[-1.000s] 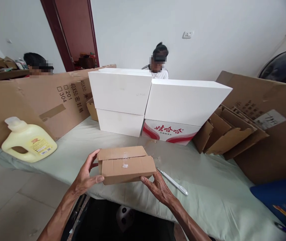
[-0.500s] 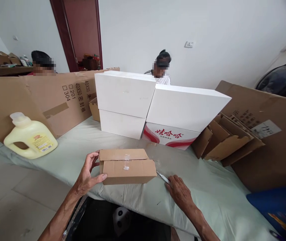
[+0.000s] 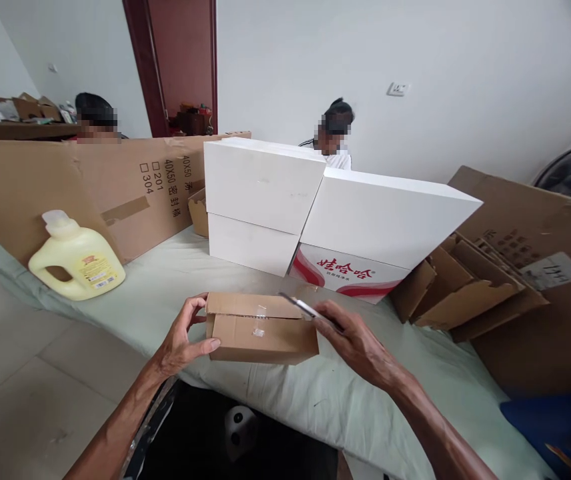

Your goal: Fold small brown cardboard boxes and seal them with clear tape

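A small brown cardboard box (image 3: 265, 340) lies on the cloth-covered table, with bits of clear tape across the seam between its top flaps. My left hand (image 3: 183, 340) grips its left end, thumb on the near side and fingers behind. In my right hand (image 3: 348, 333) is a slim silver utility knife (image 3: 305, 307), held above the box's right part. Its tip points left over the far flap, and I cannot tell whether it touches the cardboard.
White boxes (image 3: 260, 190) stand stacked beyond, beside a red-and-white printed carton (image 3: 345, 273). A yellow detergent jug (image 3: 78, 260) is at the left before a large cardboard panel (image 3: 130, 200). Folded cardboard pieces (image 3: 470, 280) lean at the right. Two people sit behind the boxes.
My right hand has lifted the knife from the table beside the box to above its top. My left hand keeps its grip on the box. The view has shifted slightly.
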A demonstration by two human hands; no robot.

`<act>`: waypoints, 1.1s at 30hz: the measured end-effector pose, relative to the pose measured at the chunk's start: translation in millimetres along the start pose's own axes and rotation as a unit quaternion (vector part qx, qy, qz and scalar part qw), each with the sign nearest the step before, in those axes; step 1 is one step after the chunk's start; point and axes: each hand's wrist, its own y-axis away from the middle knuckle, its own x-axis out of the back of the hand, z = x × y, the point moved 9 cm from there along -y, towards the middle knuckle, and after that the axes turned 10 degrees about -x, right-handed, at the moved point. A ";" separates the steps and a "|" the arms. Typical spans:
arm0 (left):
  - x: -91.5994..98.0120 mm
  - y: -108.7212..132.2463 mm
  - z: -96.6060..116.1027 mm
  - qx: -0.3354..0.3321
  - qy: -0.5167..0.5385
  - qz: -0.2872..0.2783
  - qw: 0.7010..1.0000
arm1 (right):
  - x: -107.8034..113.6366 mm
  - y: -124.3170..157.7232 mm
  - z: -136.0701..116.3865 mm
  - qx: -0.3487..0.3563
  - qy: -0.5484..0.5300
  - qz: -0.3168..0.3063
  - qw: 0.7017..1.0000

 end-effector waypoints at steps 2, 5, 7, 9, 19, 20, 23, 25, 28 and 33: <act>-0.3 0.3 0.4 -0.001 0.004 0.003 1.000 | -12.2 -5.8 -37.5 0.047 0.031 -0.056 0.997; -1.0 0.5 1.3 -0.001 0.008 0.006 1.000 | -30.4 -16.1 -65.6 0.091 0.072 -0.095 0.989; -1.6 0.6 1.8 0.000 0.012 0.005 1.000 | -37.9 -23.6 -72.6 0.104 0.096 -0.096 0.985; -2.1 0.9 2.0 0.002 0.015 0.005 1.000 | -42.1 -29.0 -76.8 0.115 0.113 -0.092 0.983; -1.8 3.3 2.0 0.007 0.010 0.008 1.000 | -48.2 -33.9 -91.2 0.156 0.191 -0.079 0.966; -1.6 3.3 2.0 0.005 0.010 0.009 1.000 | -48.3 -33.6 -92.7 0.159 0.201 -0.079 0.963; -1.2 3.3 1.5 0.002 0.010 0.012 1.000 | -47.2 -32.7 -97.6 0.164 0.231 -0.072 0.956; -1.2 3.5 1.1 0.002 0.009 0.011 1.000 | -46.7 -32.0 -101.0 0.168 0.252 -0.068 0.951; -1.3 3.7 1.4 0.001 0.007 0.008 1.000 | -47.7 -32.2 -104.8 0.168 0.279 -0.067 0.943; 0.2 3.6 2.1 0.001 0.005 0.012 1.000 | -51.0 -36.9 -107.0 0.156 0.290 -0.067 0.942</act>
